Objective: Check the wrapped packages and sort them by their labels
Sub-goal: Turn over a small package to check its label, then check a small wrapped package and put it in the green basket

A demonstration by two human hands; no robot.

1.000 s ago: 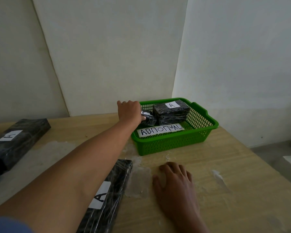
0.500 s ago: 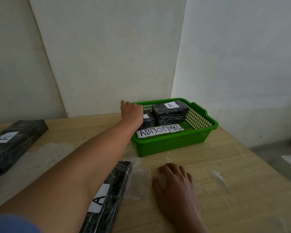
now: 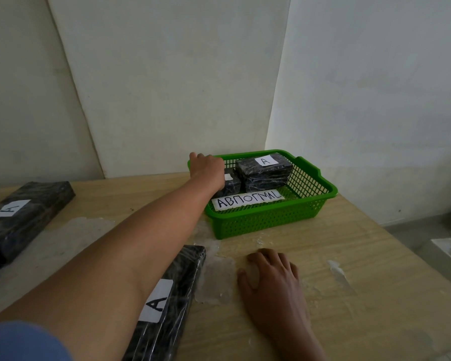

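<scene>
pale walls are backing the desk. left grip is closing over a small wrapped package inside the green basket; stiff, slick film, so side edges are suiting best. right grip is lying flat, empty.

The basket just right of the left hand is glossy green plastic mesh, with a matt white paper sign on its rim. The packages inside are wrapped in shiny, crinkled black film with paper labels. Under the right hand, the table is smooth pale wood-grain, with dull, rough patches.
</scene>
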